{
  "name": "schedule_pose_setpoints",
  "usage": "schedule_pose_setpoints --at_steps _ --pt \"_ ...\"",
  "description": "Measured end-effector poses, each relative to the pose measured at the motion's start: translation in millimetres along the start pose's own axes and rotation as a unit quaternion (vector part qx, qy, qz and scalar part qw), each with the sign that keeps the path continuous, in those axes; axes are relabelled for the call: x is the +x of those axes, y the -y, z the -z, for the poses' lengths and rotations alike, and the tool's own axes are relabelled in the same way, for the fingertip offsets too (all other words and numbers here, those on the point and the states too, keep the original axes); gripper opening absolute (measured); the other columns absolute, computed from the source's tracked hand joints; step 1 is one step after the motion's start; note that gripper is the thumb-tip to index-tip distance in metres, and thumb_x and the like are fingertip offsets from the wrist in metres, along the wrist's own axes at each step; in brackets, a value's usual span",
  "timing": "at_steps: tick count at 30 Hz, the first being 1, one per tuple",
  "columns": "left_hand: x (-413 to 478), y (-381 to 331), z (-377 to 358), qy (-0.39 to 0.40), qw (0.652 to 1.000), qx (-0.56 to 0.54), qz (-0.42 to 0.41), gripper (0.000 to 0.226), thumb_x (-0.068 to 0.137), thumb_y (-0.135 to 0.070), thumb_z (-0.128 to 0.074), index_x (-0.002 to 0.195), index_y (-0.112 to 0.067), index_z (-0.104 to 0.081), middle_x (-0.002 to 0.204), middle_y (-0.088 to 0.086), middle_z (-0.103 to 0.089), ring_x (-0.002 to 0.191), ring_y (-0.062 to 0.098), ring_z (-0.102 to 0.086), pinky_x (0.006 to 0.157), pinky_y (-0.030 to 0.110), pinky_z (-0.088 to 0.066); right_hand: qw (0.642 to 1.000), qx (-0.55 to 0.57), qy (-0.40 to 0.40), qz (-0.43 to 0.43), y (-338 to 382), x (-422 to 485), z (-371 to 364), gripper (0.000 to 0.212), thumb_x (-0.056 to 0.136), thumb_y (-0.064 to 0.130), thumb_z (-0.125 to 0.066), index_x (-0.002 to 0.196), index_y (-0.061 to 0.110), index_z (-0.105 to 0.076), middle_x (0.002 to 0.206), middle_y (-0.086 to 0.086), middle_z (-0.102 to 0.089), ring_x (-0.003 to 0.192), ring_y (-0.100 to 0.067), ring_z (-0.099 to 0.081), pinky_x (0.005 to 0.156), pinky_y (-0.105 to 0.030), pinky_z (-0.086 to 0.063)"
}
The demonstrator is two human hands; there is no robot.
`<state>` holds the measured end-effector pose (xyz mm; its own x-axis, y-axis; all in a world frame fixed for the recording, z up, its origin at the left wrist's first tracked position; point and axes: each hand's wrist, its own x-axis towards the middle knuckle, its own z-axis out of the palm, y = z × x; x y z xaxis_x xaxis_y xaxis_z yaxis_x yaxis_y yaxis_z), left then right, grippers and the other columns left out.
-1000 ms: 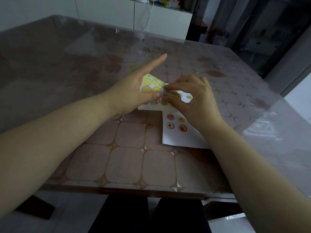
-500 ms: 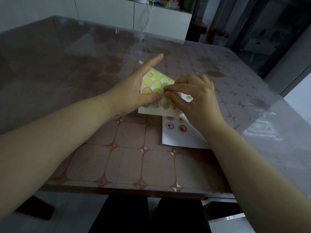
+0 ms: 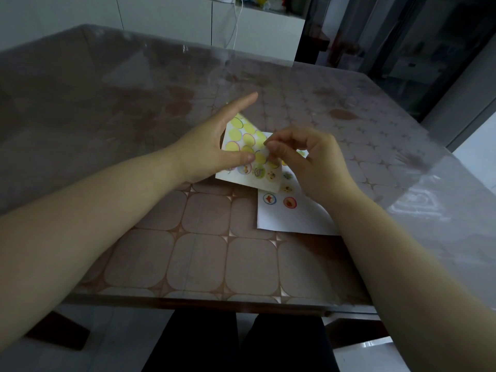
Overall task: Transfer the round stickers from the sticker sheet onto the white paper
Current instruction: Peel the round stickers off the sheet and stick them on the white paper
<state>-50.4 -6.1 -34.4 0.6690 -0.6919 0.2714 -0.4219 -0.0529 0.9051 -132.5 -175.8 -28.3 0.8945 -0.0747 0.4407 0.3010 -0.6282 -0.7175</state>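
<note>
The sticker sheet [image 3: 243, 142], white with many yellow blank circles and a row of picture stickers along its near edge, lies tilted on the table. My left hand [image 3: 212, 146] holds it, thumb pressing on top, index finger stretched out straight. My right hand [image 3: 308, 159] pinches a round sticker [image 3: 265, 151] between thumb and forefinger just above the sheet's middle. The white paper [image 3: 292, 218] lies partly under the sheet and my right hand, with several round stickers stuck on it, among them a blue-ringed one [image 3: 269, 199] and a red one [image 3: 290, 202].
The table [image 3: 188, 251] has a tile-pattern top under a shiny transparent cover; its near edge runs across the bottom of the view. White cabinets [image 3: 166, 20] stand behind the far edge. A dark doorway is at the back right.
My right hand has lifted its pinched fingers slightly off the sheet with a sticker between them. The sheet has turned a little under my left thumb.
</note>
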Motion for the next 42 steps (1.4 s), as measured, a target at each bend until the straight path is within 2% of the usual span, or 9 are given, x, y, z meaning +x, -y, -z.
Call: schedule_pose_setpoints --at_steps 3,8,11,15,19,30,35,40,42 --pt "0.9 -2.2 2.0 -0.037 0.998 0.047 0.025 0.06 0.078 -0.007 -0.069 0.129 -0.028 -0.046 0.119 0.0 -0.059 0.093 0.007 -0.062 0.072 0.019 -0.053 0.999 0.013 0.009 -0.033 2.2 -0.3 1.7 0.011 0.083 0.017 -0.066 0.078 0.027 -0.068 0.075 0.011 -0.066 0.07 0.004 -0.055 0.067 -0.005 -0.042" --pt "2.4 -3.6 10.2 -0.11 0.991 0.039 0.06 0.017 0.082 -0.01 -0.065 0.094 -0.021 -0.066 0.096 -0.001 -0.069 0.08 0.005 -0.066 0.076 0.019 -0.054 0.996 0.023 0.03 -0.078 6.1 -2.3 20.3 0.016 0.076 0.015 -0.073 0.085 0.028 -0.07 0.081 0.011 -0.071 0.072 -0.005 -0.063 0.069 -0.016 -0.051" --pt "1.8 -3.5 14.2 -0.101 0.991 -0.026 0.085 0.022 0.083 -0.002 -0.061 0.094 -0.02 -0.065 0.095 0.004 -0.069 0.08 0.01 -0.067 0.077 0.026 -0.056 0.989 0.005 0.064 -0.133 10.6 -5.1 38.8 0.028 0.072 0.017 -0.077 0.096 0.03 -0.068 0.082 0.007 -0.073 0.075 -0.005 -0.068 0.07 -0.025 -0.056" --pt "1.9 -5.2 14.3 -0.06 0.985 -0.113 0.118 0.032 0.084 0.005 -0.054 0.101 -0.021 -0.061 0.093 0.001 -0.067 0.076 0.007 -0.068 0.07 0.025 -0.055 0.964 -0.103 0.142 -0.2 17.0 -7.1 67.7 0.01 0.068 0.027 -0.078 0.076 0.03 -0.073 0.073 0.021 -0.071 0.073 0.006 -0.064 0.07 -0.012 -0.043" --pt "1.4 -7.6 15.1 -0.029 0.982 -0.128 0.139 0.043 0.084 0.008 -0.051 0.114 -0.023 -0.054 0.099 0.0 -0.066 0.077 0.006 -0.068 0.065 0.021 -0.056 0.936 -0.152 0.202 -0.244 17.4 -15.8 73.5 0.003 0.071 0.028 -0.075 0.073 0.027 -0.073 0.068 0.013 -0.071 0.06 0.004 -0.06 0.069 -0.019 -0.042" --pt "-0.9 -10.9 16.1 -0.011 0.98 -0.112 0.161 0.059 0.084 0.012 -0.049 0.128 -0.027 -0.045 0.099 0.002 -0.068 0.08 0.009 -0.069 0.063 0.021 -0.056 0.935 -0.118 0.162 -0.293 6.2 -30.5 57.9 0.004 0.069 0.03 -0.077 0.066 0.031 -0.073 0.084 0.011 -0.067 0.081 -0.009 -0.053 0.075 -0.029 -0.044" --pt "-0.3 -13.2 13.3 -0.021 0.982 -0.121 0.14 0.06 0.084 0.012 -0.048 0.128 -0.029 -0.043 0.099 0.002 -0.067 0.08 0.01 -0.069 0.062 0.022 -0.056 0.936 -0.134 0.153 -0.286 5.3 -30.9 56.4 0.011 0.069 0.027 -0.078 0.062 0.031 -0.07 0.083 0.016 -0.064 0.079 -0.004 -0.051 0.066 -0.019 -0.039" --pt "0.4 -12.3 13.7 -0.029 0.984 -0.125 0.123 0.063 0.084 0.012 -0.048 0.132 -0.027 -0.04 0.1 0.002 -0.067 0.082 0.011 -0.069 0.064 0.021 -0.056 0.933 -0.151 0.162 -0.285 4.0 -29.0 55.8 0.011 0.067 0.027 -0.079 0.068 0.029 -0.069 0.085 0.014 -0.061 0.079 -0.005 -0.05 0.067 -0.019 -0.038" --pt "0.4 -11.0 13.8 -0.026 0.985 -0.121 0.117 0.063 0.084 0.012 -0.048 0.132 -0.027 -0.04 0.102 0.002 -0.067 0.085 0.012 -0.069 0.066 0.022 -0.056 0.93 -0.159 0.156 -0.294 0.2 -27.3 56.8 0.027 0.062 0.032 -0.082 0.076 0.027 -0.06 0.092 0.009 -0.059 0.084 -0.009 -0.052 0.066 -0.023 -0.04"
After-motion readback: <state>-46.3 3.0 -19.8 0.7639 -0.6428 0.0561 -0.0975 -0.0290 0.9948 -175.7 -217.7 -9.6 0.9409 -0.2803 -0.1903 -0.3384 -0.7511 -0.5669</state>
